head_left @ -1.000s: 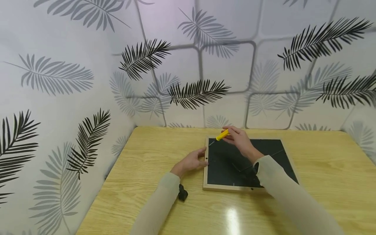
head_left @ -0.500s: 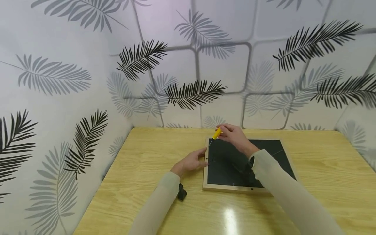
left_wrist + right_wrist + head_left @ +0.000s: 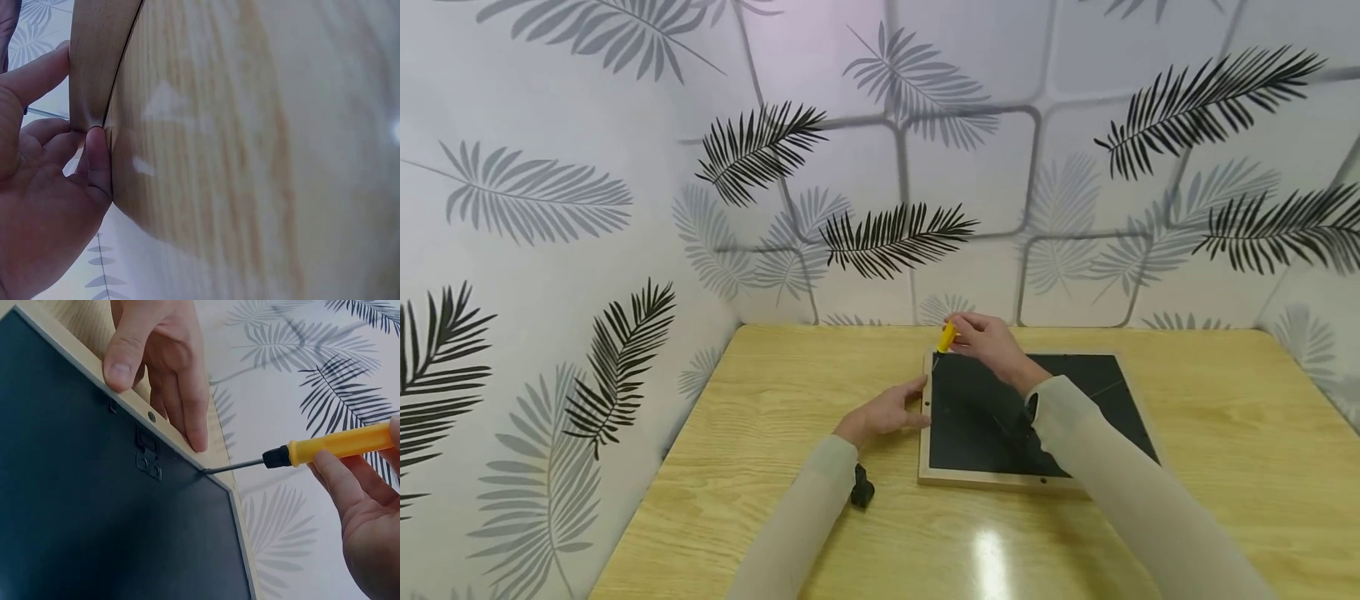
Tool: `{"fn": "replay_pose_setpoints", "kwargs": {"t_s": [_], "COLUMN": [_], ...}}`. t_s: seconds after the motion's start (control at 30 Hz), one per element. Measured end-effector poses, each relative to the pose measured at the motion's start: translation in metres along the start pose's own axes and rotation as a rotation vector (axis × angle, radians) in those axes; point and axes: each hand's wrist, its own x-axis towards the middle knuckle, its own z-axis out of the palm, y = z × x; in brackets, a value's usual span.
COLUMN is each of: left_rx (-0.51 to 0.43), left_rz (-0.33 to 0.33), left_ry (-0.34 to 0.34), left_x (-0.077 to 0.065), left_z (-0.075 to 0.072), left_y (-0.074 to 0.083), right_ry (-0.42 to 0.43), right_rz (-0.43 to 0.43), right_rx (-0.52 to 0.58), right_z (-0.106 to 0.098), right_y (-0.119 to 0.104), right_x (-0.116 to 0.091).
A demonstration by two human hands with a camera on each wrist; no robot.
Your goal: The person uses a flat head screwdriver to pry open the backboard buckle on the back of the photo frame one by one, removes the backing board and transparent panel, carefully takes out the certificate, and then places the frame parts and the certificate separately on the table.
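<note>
The right hand [image 3: 988, 340] grips the yellow screwdriver [image 3: 340, 443], whose shaft slants down to the inner edge of the frame [image 3: 962, 478], near its far left corner; nearer the person, the left hand [image 3: 891, 410] rests, fingers spread, against this side.

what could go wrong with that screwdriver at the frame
The screwdriver could slip where it meets the inner edge of the frame and jab the left hand close by. Slipping the other way, it might scratch the black backing. The frame might also shift, since the left hand touches only one side.
</note>
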Motion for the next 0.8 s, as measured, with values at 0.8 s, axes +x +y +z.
{"fn": "replay_pose_setpoints", "kwargs": {"t_s": [0.8], "left_rx": [0.046], "left_rz": [-0.005], "left_ry": [-0.006], "left_x": [-0.001], "left_z": [-0.003], "left_y": [0.003], "right_ry": [0.001], "right_rz": [0.012], "right_rx": [-0.134], "right_z": [0.006], "right_y": [-0.006], "right_x": [0.021]}}
